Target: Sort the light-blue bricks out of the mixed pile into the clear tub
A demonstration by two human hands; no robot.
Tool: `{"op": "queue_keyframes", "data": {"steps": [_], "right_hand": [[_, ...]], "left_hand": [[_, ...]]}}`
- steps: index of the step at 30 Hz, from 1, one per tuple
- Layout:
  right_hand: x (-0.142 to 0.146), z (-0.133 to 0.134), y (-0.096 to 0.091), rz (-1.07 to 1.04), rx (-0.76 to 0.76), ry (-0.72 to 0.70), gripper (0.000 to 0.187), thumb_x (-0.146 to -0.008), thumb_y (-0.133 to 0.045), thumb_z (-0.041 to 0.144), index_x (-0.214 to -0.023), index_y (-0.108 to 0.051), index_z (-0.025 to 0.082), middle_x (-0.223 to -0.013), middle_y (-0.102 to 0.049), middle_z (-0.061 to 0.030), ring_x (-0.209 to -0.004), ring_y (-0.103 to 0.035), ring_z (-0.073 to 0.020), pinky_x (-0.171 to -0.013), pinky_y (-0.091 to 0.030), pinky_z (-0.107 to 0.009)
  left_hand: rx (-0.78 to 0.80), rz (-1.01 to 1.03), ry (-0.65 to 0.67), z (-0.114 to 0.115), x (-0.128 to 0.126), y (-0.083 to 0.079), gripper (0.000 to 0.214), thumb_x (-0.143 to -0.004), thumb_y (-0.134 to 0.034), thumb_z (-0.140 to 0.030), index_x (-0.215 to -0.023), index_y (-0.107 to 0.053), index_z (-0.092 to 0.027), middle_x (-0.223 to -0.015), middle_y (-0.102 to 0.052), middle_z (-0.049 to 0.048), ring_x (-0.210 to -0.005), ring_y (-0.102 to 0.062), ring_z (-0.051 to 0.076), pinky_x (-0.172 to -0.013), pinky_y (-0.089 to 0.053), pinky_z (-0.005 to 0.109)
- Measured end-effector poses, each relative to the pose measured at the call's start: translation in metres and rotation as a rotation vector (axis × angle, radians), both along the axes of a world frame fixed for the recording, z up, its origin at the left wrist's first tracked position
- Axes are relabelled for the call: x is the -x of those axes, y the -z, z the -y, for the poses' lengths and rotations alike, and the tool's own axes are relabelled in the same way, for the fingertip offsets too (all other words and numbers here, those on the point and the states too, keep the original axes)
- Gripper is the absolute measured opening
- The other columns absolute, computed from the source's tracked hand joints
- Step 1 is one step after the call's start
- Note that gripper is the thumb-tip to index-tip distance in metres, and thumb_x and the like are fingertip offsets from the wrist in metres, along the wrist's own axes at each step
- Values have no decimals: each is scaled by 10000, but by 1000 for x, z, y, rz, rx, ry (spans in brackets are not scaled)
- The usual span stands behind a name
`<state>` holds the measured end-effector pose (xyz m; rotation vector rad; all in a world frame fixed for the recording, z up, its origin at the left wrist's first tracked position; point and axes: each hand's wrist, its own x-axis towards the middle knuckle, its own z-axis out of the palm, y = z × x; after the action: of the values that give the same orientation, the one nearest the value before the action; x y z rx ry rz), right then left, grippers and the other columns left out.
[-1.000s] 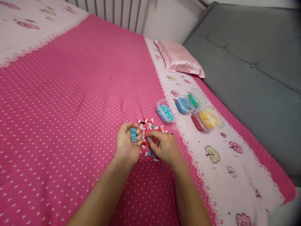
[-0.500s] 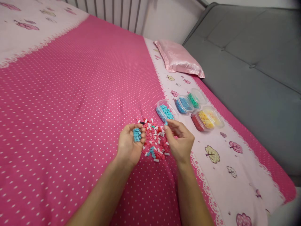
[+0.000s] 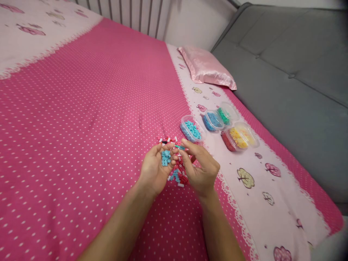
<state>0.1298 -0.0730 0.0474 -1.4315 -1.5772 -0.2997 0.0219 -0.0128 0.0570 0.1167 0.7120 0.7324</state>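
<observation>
My left hand [image 3: 154,168] is cupped palm up and holds a small heap of light blue bricks [image 3: 165,158]. My right hand [image 3: 199,165] hovers right beside it, its fingers pinched together at the left palm's edge; what they hold is too small to make out. Under both hands lies a pile of small red, white and blue bricks [image 3: 178,174] on the pink dotted bedsheet [image 3: 81,108]. Just beyond the pile stands a clear tub of light blue bricks [image 3: 191,130].
More clear tubs stand to the right on the sheet's pale border: blue [image 3: 213,120], green [image 3: 227,114], red with yellow [image 3: 236,139]. A pink satin pillow [image 3: 206,67] lies further back. A grey sofa [image 3: 293,83] runs along the bed's right side.
My right hand moved from the pile out toward the light blue tub, then back left to my left palm. The left hand shifted slightly right and opened more.
</observation>
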Motion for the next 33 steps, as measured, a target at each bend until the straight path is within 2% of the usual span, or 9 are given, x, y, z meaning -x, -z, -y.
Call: {"op": "queue_keyframes", "data": {"steps": [5, 10, 15, 19, 22, 24, 28, 31, 33], "right_hand": [[-1, 2, 1, -51, -67, 99, 305, -827, -592, 142, -1100, -622, 277, -958, -704, -12, -821, -669, -154, -657, -564, -289], [1, 6, -1, -67, -170, 213, 268, -823, -603, 167, -1061, -629, 286, -949, -700, -10, -827, -665, -170, -646, -553, -302], [5, 1, -4, 18, -2, 36, 234, -821, -599, 146, -1021, -638, 261, -943, -708, -17, -927, -634, -185, -843, -523, -375], [5, -1, -4, -33, 46, 76, 219, -858, -542, 182, -1051, -635, 227, -1014, -690, -52, -990, -611, -197, -901, -488, -406], [6, 0, -4, -211, 95, 130, 265, -898, -475, 233, -1129, -603, 214, -1121, -648, -75, -1070, -580, -194, -929, -471, -404], [11, 2, -2, -419, 218, 97, 346, -926, -424, 300, -1246, -526, 217, -1284, -556, -87, -1198, -505, -193, -1003, -422, -418], [34, 2, 5, -943, 502, -189, 528, -933, -368, 451, -1415, -316, 242, -1467, -366, -65, -1340, -357, -174, -1075, -362, -397], [50, 1, 7, -1217, 517, -302, 597, -919, -328, 520, -1440, -265, 236, -1479, -345, -55, -1335, -368, -173, -1065, -383, -395], [55, 0, 4, -1275, 478, -318, 571, -924, -284, 519, -1424, -309, 245, -1445, -401, -40, -1314, -400, -166, -1058, -395, -392]], "left_hand": [[-5, -30, -20, 1, 0, 0, 275, -861, -359, -125, -724, -593, -81, -561, -592, 71, -474, -559, 105, -456, -474, 170], [31, -44, -50, 2, -2, -2, 257, -864, -374, -113, -742, -596, -73, -647, -636, 93, -564, -611, 118, -564, -537, 204], [71, 61, -17, 3, -3, -2, 277, -875, -344, -91, -734, -582, -70, -649, -626, 76, -563, -605, 103, -592, -546, 208], [76, 61, -16, 1, -2, -2, 247, -871, -369, -95, -776, -595, -63, -689, -637, 88, -612, -623, 114, -630, -557, 218], [69, 20, -81, 0, -1, -4, 244, -873, -377, -112, -794, -603, -67, -745, -653, 111, -716, -649, 145, -698, -568, 251], [36, 20, -158, 0, -1, -7, 266, -888, -366, -146, -819, -612, -71, -787, -659, 119, -777, -651, 156, -731, -567, 265], [-67, 29, -327, 9, -6, -14, 313, -913, -356, -229, -861, -633, -93, -897, -669, 117, -898, -642, 165, -834, -534, 279], [-141, -32, -374, 23, -12, -15, 321, -916, -361, -250, -909, -661, -137, -1020, -670, 95, -1029, -609, 166, -907, -488, 262], [-240, -86, -364, 33, -16, -12, 288, -906, -401, -238, -978, -674, -182, -1131, -649, 59, -1128, -560, 155, -946, -449, 232]]}}
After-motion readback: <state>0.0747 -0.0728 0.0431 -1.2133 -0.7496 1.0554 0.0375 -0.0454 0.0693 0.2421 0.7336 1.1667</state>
